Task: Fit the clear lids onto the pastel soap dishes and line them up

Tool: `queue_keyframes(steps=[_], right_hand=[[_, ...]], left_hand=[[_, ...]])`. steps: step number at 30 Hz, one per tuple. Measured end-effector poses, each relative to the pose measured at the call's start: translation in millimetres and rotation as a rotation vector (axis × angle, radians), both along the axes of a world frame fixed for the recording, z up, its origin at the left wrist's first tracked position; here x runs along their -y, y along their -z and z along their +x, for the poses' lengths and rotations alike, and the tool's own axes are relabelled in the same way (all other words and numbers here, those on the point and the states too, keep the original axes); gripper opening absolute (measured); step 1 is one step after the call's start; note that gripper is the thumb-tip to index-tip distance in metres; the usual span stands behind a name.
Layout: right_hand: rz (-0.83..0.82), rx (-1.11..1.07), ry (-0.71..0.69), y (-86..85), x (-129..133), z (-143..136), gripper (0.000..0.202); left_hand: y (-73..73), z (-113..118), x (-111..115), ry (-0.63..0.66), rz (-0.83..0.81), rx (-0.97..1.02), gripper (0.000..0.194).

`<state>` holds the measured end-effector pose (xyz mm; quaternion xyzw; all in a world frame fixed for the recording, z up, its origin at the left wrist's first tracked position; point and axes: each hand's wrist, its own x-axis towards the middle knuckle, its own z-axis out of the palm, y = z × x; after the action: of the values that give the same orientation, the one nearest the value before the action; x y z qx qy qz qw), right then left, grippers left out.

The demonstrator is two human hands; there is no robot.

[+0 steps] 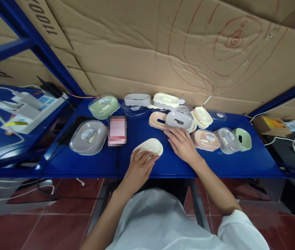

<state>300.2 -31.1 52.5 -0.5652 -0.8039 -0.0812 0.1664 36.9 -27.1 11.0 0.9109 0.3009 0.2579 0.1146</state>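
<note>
My left hand [142, 166] lies over a cream oval piece [154, 146] near the front of the blue table, its fingers bent onto the piece and its thumb at the right side. My right hand [180, 140] reaches up with its fingers spread, the fingertips at the lower edge of a grey oval lid with a slot [179, 121]. That lid overlaps a peach slotted lid [157, 120] on its left. Right of my right hand sits a peach box under a clear cover [206, 140].
A phone [117, 131] lies left of centre. Beyond it are a covered grey box [88, 138] and a covered green box [104, 106]. Cream trays [202, 117] and a green piece [242, 139] stand at the right. A power strip [40, 111] with cables is far left.
</note>
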Motion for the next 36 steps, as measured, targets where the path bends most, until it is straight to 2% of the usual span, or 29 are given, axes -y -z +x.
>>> queue_keyframes(steps=[2,5,8,10,12,15,17,19,21,24,28,31,33,36], right_hand=[[0.023,0.027,0.039,-6.2,-17,0,0.05],[-0.015,0.077,0.035,-15.6,-48,-11,0.047],[-0.047,0.104,0.044,-24.9,-77,-25,0.044],[-0.016,0.069,0.112,-32.8,-93,-21,0.043],[0.037,-0.003,0.216,-42.1,-104,1,0.043],[0.067,-0.087,0.34,-53.3,-118,60,0.045],[0.021,-0.09,0.374,-55.2,-126,102,0.048],[-0.047,-0.078,0.395,-52.1,-133,133,0.055],[-0.087,-0.05,0.413,-46.4,-138,148,0.056],[-0.068,0.028,0.436,-40.7,-140,150,0.037],[0.036,0.035,0.53,-48.2,-126,144,0.036],[0.244,-0.003,0.612,-53.2,-90,136,0.031],[0.338,0.008,0.549,-46.5,-50,119,0.03],[0.266,0.055,0.26,-18.8,17,75,0.02]], left_hand=[[3.2,-9,0,-0.097,0.023,0.034,0.032],[3.8,-9,-4,-0.187,0.015,0.047,0.029],[3.2,-2,-6,-0.177,-0.014,0.032,0.028],[4.8,1,-7,-0.162,-0.028,0.022,0.03],[8.3,1,-8,-0.16,-0.032,0.026,0.034],[13.8,-2,-11,-0.126,-0.047,0.053,0.04],[14.5,-1,-13,-0.075,-0.082,0.048,0.041],[12.7,1,-15,-0.031,-0.116,0.029,0.041],[9.7,4,-17,-0.011,-0.138,0.019,0.04],[5.7,7,-16,0.0,-0.147,0.018,0.039],[1.6,7,-12,0.043,-0.172,0.024,0.033],[0.0,3,-8,0.086,-0.225,0.039,0.033],[0.5,1,-5,0.079,-0.259,0.067,0.041],[2.2,-2,-2,-0.001,-0.319,0.14,0.062]])
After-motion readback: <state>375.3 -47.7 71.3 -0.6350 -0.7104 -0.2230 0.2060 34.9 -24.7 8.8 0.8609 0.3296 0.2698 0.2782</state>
